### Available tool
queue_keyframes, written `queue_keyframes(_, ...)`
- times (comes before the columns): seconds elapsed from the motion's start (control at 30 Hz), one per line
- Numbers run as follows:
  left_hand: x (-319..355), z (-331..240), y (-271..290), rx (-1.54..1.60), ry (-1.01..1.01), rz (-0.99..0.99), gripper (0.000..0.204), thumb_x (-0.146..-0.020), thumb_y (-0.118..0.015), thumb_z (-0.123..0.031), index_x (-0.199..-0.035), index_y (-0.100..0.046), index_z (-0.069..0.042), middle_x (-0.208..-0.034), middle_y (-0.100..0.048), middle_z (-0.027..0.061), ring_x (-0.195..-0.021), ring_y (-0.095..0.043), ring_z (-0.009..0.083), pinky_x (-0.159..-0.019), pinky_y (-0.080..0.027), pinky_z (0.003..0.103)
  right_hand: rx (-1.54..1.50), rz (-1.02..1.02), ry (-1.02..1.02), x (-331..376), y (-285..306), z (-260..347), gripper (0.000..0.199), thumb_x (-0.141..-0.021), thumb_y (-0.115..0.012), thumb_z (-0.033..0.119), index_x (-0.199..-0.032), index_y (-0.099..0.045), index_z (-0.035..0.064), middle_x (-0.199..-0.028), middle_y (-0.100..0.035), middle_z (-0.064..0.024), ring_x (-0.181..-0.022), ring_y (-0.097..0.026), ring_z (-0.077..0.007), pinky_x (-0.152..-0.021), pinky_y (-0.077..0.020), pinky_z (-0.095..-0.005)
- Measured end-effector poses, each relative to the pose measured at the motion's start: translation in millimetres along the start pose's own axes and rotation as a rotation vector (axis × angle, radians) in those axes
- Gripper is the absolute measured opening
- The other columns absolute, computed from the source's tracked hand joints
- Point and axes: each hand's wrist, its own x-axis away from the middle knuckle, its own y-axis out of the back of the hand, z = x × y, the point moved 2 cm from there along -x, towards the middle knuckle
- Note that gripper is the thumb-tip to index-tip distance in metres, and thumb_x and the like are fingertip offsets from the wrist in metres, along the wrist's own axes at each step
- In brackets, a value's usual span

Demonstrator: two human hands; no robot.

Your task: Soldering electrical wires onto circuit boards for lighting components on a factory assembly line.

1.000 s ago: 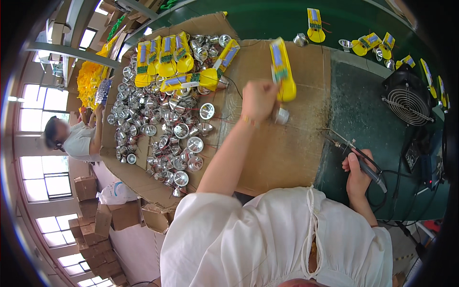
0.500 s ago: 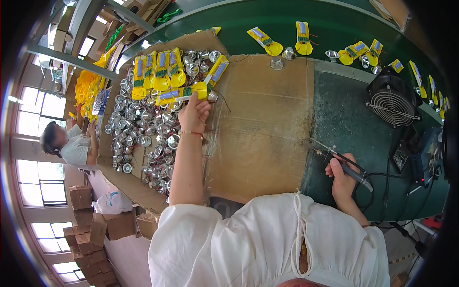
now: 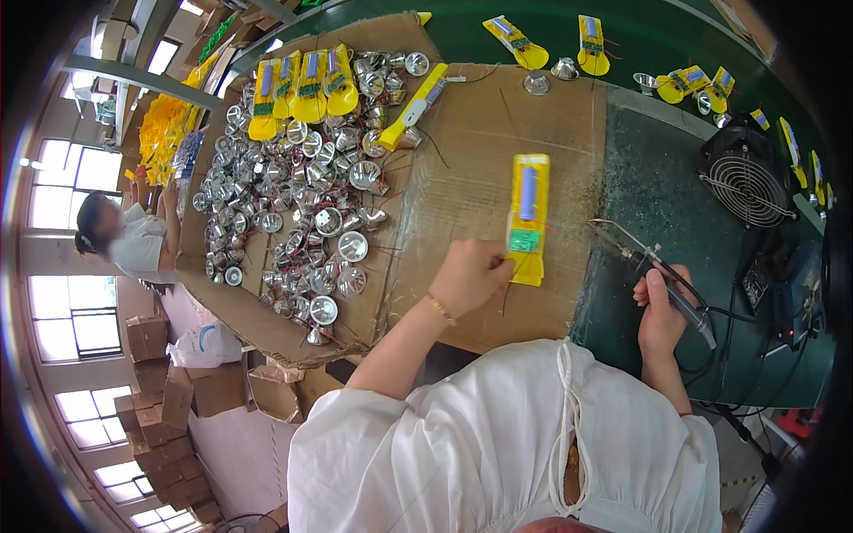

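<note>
My left hand (image 3: 476,274) is closed on the lower edge of a yellow flashlight housing (image 3: 530,209), which is held over the cardboard mat (image 3: 462,195). Inside this housing are a blue-violet battery cell and a small green circuit board, with thin wires. At the right, my right hand (image 3: 662,306) grips a soldering iron (image 3: 675,298) with a wire-feed tube on it. The iron's tip points left, a short way from the housing and apart from it. Left of my left hand lie many silver reflectors (image 3: 346,244) with red wires in a large cardboard box.
Several yellow housings (image 3: 311,89) lie on the reflectors, and another lies turned over (image 3: 415,108) at the box's right edge. More housings and reflectors line the far green bench. A fan (image 3: 748,186) and a soldering station (image 3: 791,306) stand right. Another person (image 3: 138,235) works at far left.
My left hand has brought a yellow housing from the reflector box rightward and nearer, onto the mat area. Another housing now lies turned over at the box edge. My right hand still holds the iron.
</note>
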Motion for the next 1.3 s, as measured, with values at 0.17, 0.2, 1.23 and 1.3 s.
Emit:
queue_keyframes(0.17, 2.3, 12.8, 27.3, -0.162, -0.205, -0.504, 0.018, -0.073, -0.067, -0.021, -0.072, -0.064, -0.004, -0.059, -0.060, 0.0088, -0.050, -0.058, 0.0219, -0.050, -0.046, 0.032, 0.019, -0.025, 0.027, 3.7, 6.4, -1.2, 0.013, -0.082, -0.058, 0.010, -0.088, -0.053, -0.0002, -0.064, -0.056, -0.0061, -0.053, -0.051, -0.0091, -0.049, -0.0407, -0.0191)
queue_keyframes(0.2, 4.5, 14.7, 43.2, -0.236, -0.160, -0.680, 0.016, -0.071, -0.069, -0.021, -0.075, -0.065, -0.005, -0.065, -0.060, 0.0084, -0.054, -0.057, 0.0218, -0.052, -0.046, 0.032, 0.021, -0.035, 0.029, 4.1, 7.8, -1.4, 0.013, -0.082, -0.058, 0.010, -0.088, -0.053, -0.0002, -0.064, -0.056, -0.0061, -0.053, -0.051, -0.0091, -0.049, -0.0407, -0.0191)
queue_keyframes(1.23, -3.2, 2.4, -21.3, 0.084, -0.168, -0.325, 0.011, -0.074, -0.067, -0.010, -0.075, -0.065, 0.001, -0.073, -0.057, 0.0090, -0.059, -0.058, 0.0171, -0.056, -0.046, 0.027, 0.185, 0.248, 0.116, 22.8, -45.0, 4.2, 0.015, -0.079, -0.062, 0.007, -0.084, -0.051, -0.0018, -0.068, -0.058, -0.0082, -0.059, -0.056, -0.0102, -0.054, -0.0460, -0.0224)
queue_keyframes(1.3, -4.3, 5.4, -21.1, 0.069, -0.168, -0.325, 0.011, -0.074, -0.067, -0.010, -0.074, -0.065, 0.001, -0.073, -0.057, 0.0091, -0.058, -0.057, 0.0172, -0.055, -0.045, 0.027, 0.218, 0.284, 0.091, 24.6, -45.0, 0.4, 0.015, -0.079, -0.062, 0.007, -0.084, -0.051, -0.0017, -0.067, -0.058, -0.0078, -0.059, -0.056, -0.0100, -0.053, -0.0459, -0.0221)
